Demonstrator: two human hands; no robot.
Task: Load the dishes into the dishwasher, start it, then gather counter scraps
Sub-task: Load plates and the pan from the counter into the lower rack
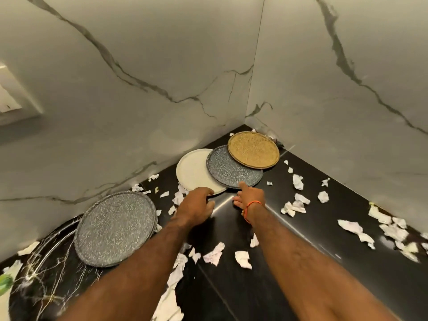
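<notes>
Both hands, the left hand (pixel 195 206) and right hand (pixel 250 198), reach spread and unclamped toward overlapped plates (pixel 228 167) beside the wall corner (pixel 246 122), apparently to gather them.

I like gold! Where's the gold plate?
The gold plate sits farthest back in the counter corner, its near edge overlapping the dark speckled plate.

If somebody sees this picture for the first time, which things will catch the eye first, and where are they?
First come three overlapping plates in the counter's far corner: a mustard plate partly over a dark speckled plate, which partly covers a white plate. Both hands reach there: the left hand at the white plate's near rim, the right hand at the speckled one's edge. Torn paper scraps litter the black counter, and a large grey speckled plate lies at the left.
</notes>
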